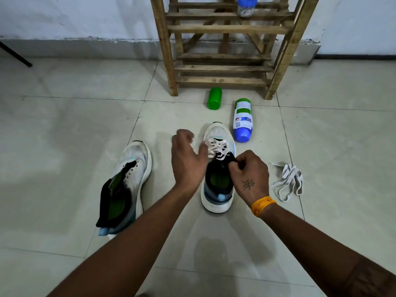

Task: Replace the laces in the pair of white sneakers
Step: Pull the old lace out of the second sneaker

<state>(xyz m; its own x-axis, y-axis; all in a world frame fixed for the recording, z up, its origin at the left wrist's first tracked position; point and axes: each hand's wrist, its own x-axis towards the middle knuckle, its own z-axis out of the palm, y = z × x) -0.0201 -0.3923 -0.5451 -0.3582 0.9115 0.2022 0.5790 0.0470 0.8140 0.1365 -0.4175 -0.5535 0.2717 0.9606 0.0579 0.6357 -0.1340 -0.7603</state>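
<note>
Laces (217, 148) criss-cross the eyelets of the right-hand sneaker (218, 168), which stands upright on the tiled floor (64, 129) with its toe pointing away, just near of centre. The right hand (249, 175) pinches the black tongue at the shoe's throat, probably to hold the tongue back and steady the shoe while the lacing is worked. The left hand (187, 159) sits at the shoe's left side with fingers loosely curled toward the lacing; motion blur hides the fingertips, so whether it grips a lace end cannot be told.

The other sneaker (126, 185) lies to the left, well apart, tilted on its side with bare eyelets and its tongue folded out, seemingly waiting its turn. A loose lace (289, 182) lies bunched on the floor just right of the right hand, set within easy reach.

Farther off, a blue-capped bottle (243, 120) lies on its side just beyond the laced shoe's toe, a green bottle (214, 98) beside it, and a wooden rack (225, 48) stands against the far wall holding a small lidded jar (246, 6).
</note>
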